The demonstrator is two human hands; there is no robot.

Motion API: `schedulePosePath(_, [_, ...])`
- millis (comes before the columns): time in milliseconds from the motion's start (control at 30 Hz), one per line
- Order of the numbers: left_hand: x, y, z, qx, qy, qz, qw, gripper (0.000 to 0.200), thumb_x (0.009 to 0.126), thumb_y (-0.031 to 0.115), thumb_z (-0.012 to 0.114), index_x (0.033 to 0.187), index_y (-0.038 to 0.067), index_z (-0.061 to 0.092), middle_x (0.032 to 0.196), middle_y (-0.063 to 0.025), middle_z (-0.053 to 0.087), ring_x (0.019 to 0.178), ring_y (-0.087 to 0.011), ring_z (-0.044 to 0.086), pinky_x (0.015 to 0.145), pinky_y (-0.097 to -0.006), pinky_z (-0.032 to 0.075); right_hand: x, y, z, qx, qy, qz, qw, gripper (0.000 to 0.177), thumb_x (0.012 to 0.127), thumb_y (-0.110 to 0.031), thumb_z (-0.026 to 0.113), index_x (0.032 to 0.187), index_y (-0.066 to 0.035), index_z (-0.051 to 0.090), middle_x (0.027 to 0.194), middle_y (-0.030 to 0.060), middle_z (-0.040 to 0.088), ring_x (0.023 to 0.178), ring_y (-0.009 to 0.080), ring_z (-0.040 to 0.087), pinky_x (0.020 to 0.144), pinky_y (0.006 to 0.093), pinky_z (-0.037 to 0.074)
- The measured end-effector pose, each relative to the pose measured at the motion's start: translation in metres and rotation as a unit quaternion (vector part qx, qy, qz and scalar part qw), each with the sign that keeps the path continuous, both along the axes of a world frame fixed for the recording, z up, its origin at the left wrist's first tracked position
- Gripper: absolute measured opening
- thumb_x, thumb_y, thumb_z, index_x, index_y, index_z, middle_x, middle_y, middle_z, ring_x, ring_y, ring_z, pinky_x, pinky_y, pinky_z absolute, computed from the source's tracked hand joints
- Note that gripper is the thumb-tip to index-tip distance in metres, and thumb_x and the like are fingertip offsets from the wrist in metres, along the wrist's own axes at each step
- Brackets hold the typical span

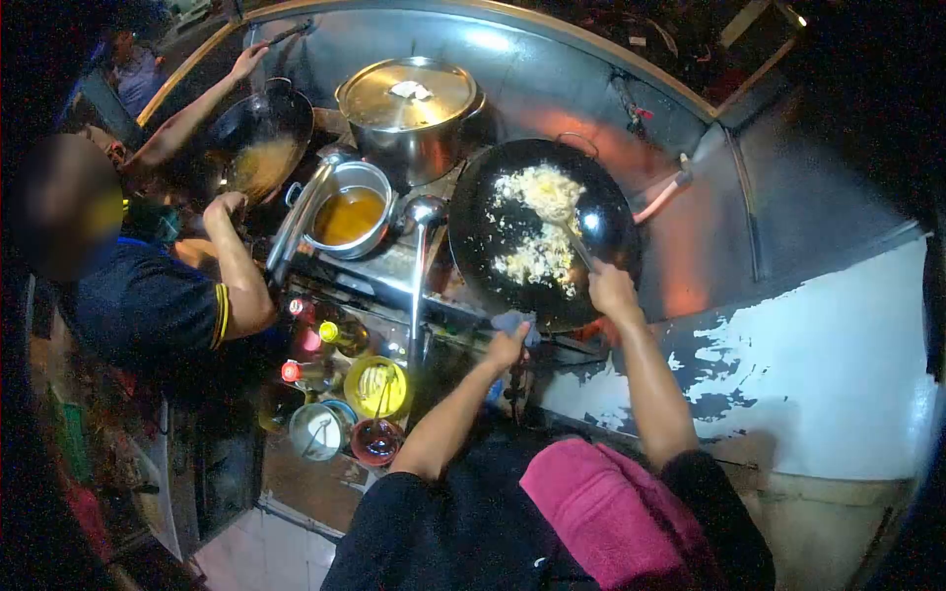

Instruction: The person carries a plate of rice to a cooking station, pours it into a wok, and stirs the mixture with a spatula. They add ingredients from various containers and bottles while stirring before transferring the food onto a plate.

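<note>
A large dark wok (483, 236) sits on the stove in front of me, with pale yellow, crumbly food (537, 258) that looks like scrambled egg in two heaps. My right hand (613, 291) is closed around the handle of a wok spatula (579, 246). The spatula's head lies in the upper heap, partly covered by food. At the near left rim of the wok, my left hand (507, 347) is closed on a grey-blue cloth (514, 322). The cloth touches the wok's edge; whether it wraps a handle is hidden.
Left of the wok lie a ladle (424, 222), a pot of brown liquid (350, 217) and a lidded stockpot (409, 133). Bottles (342, 338) and seasoning bowls (376, 389) stand nearer. Another person (148, 295) works at a second wok (296, 123). A metal splashguard (493, 49) rises behind.
</note>
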State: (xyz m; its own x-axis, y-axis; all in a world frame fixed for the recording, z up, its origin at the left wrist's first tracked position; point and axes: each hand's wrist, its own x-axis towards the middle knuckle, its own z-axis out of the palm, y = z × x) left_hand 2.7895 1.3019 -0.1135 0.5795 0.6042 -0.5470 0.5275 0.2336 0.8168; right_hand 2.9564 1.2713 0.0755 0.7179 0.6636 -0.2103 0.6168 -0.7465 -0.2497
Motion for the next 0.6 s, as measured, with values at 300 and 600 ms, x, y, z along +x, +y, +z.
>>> schedulePosePath(300, [-0.002, 0.0, 0.012, -0.058, -0.036, 0.04, 0.997, 0.067, 0.078, 0.059, 0.041, 0.055, -0.001, 0.061, 0.057, -0.0133, 0.06, 0.057, -0.023, 0.059, 0.065, -0.0341, 0.045, -0.029, -0.099, -0.048, -0.005, 0.027, 0.029, 0.999, 0.03, 0.081, -0.018, 0.049, 0.107, -0.005, 0.056, 0.094, 0.0216, 0.058, 0.092, 0.0349, 0.055, 0.08, 0.0395, 0.043])
schedulePosePath(600, [0.0, -0.005, 0.021, -0.055, -0.019, 0.075, 0.996, 0.057, 0.079, 0.054, 0.046, 0.064, 0.001, 0.06, 0.051, -0.0086, 0.057, 0.055, -0.0214, 0.058, 0.062, -0.0346, 0.044, 0.006, -0.05, -0.015, 0.014, -0.013, -0.033, 0.999, 0.03, 0.082, -0.02, 0.044, 0.11, -0.012, 0.055, 0.082, 0.0229, 0.059, 0.081, 0.0392, 0.056, 0.074, 0.0449, 0.043])
